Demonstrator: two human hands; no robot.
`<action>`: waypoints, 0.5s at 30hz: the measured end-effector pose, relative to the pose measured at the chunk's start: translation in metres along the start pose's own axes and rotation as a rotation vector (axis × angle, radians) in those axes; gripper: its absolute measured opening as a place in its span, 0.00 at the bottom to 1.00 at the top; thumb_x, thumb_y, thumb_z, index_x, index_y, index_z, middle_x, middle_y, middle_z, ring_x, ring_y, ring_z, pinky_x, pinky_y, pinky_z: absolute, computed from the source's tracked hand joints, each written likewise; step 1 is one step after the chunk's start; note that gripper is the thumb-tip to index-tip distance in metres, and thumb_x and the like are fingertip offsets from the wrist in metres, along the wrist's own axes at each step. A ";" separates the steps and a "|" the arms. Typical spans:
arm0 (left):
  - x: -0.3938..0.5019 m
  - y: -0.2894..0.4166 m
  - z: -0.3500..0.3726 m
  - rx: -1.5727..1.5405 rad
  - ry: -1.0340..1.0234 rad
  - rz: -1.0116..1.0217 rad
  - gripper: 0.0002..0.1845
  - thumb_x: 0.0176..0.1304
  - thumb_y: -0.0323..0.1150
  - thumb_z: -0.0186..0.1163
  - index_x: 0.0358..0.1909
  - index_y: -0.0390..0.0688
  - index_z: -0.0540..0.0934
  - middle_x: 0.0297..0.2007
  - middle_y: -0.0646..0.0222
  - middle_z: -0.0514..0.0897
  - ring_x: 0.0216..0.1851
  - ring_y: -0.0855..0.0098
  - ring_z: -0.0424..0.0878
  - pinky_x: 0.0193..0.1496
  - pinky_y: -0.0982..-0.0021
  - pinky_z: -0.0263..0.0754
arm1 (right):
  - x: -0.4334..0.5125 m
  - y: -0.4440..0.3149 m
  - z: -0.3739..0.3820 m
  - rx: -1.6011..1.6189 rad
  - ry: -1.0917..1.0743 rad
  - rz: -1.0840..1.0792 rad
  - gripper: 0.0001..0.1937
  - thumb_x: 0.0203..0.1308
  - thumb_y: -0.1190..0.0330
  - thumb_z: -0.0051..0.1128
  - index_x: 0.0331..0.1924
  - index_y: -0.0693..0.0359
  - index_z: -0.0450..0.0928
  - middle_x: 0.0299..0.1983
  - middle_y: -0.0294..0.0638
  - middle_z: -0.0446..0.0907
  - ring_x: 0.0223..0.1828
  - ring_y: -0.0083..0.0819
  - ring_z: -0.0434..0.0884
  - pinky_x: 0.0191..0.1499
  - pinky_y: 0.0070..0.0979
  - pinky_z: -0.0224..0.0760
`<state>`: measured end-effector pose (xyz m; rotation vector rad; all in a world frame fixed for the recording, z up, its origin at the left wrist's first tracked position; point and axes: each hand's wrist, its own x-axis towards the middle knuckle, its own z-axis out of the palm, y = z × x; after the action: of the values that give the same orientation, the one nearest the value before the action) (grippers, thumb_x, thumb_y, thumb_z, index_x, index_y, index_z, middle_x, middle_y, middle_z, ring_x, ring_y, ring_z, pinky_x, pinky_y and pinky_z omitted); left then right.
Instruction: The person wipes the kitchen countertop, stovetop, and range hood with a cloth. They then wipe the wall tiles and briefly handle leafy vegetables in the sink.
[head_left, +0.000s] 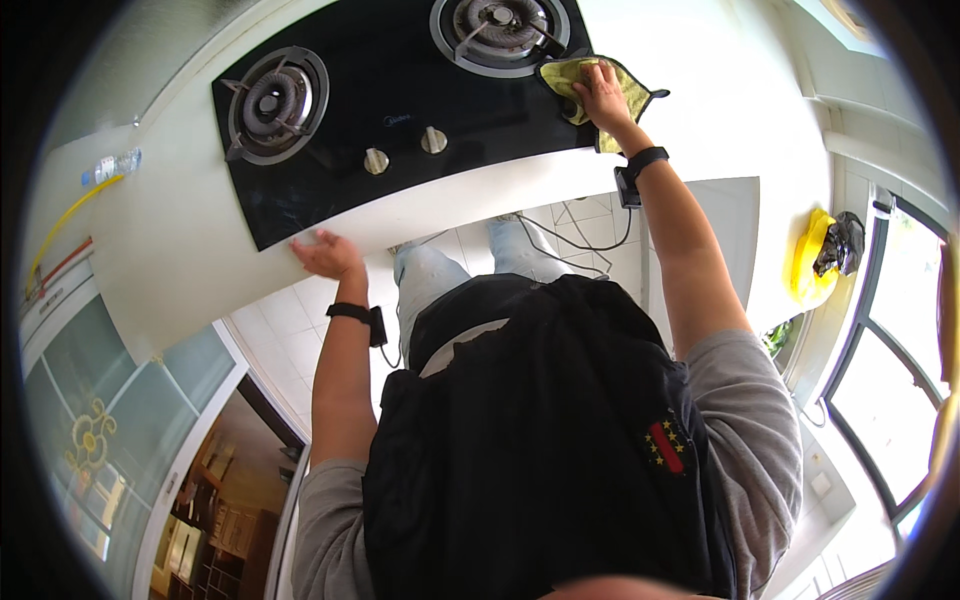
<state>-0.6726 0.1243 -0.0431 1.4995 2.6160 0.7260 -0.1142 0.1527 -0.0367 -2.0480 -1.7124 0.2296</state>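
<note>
Under my right hand (602, 99) a yellow-green cleaning cloth (634, 88) with a dark border lies bunched over the right edge of a black glass gas hob (337, 90). My fingers press down on the cloth, close to the right burner (501, 22). My left hand (328, 255) holds nothing; its fingers are apart beside the hob's front left corner, over the white counter's front edge. Farther back on the left sits the other burner (268, 105), with its pan supports. Two metallic control knobs (405, 150) stand at the hob's front.
A clear plastic bottle (116, 165) lies at the far left near a yellow hose (64, 217). On the right are a yellow plastic bag (810, 259) and a black bag (841, 244) by the window. Cables (577, 244) hang from the wrist devices. A glass sliding door (112, 420) stands lower left.
</note>
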 end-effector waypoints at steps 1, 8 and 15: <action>-0.016 0.017 0.004 -0.025 0.006 0.002 0.35 0.76 0.49 0.51 0.69 0.28 0.61 0.69 0.40 0.68 0.69 0.41 0.66 0.73 0.47 0.57 | 0.002 0.001 -0.002 0.028 -0.022 0.006 0.19 0.67 0.60 0.62 0.57 0.56 0.73 0.61 0.50 0.71 0.62 0.54 0.73 0.63 0.44 0.70; -0.058 0.094 0.024 0.005 -0.005 -0.120 0.30 0.77 0.42 0.48 0.70 0.31 0.57 0.71 0.41 0.62 0.72 0.43 0.62 0.74 0.47 0.56 | 0.043 0.007 0.000 0.098 -0.044 0.114 0.18 0.66 0.60 0.62 0.57 0.53 0.74 0.58 0.48 0.73 0.59 0.51 0.76 0.59 0.42 0.74; -0.060 0.106 0.024 0.124 0.061 -0.071 0.28 0.76 0.39 0.44 0.69 0.29 0.59 0.70 0.38 0.64 0.73 0.43 0.62 0.76 0.46 0.53 | 0.122 0.041 0.019 0.104 0.075 0.148 0.19 0.64 0.58 0.65 0.55 0.52 0.76 0.55 0.48 0.76 0.58 0.52 0.76 0.59 0.43 0.72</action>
<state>-0.5487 0.1286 -0.0321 1.4258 2.7920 0.6233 -0.0595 0.2697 -0.0525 -2.0814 -1.4754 0.2788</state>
